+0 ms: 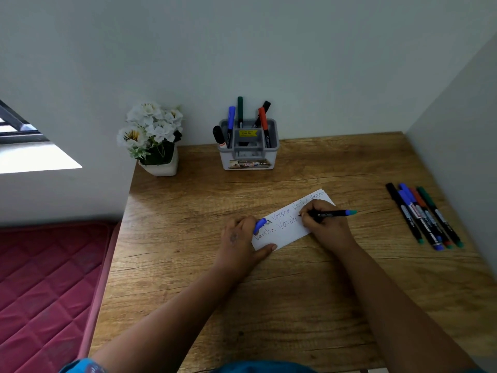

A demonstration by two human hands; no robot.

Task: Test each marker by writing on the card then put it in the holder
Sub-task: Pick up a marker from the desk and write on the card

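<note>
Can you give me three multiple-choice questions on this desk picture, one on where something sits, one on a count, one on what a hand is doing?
1. Where do the loose markers lie on the desk?
A. by the flower pot
B. at its right side
C. inside the holder

2. How many markers stand in the holder?
A. two
B. five
C. eight

3. What is the right hand doing?
A. resting flat and empty
B. reaching into the holder
C. holding a marker with its tip on the card

Answers:
1. B, they lie in a bunch near the right wall.
2. B, black, blue, green, red and another black one stick up.
3. C, the black marker meets the card at the end of a written word, while the left hand steadies the card and holds a blue cap.
</note>
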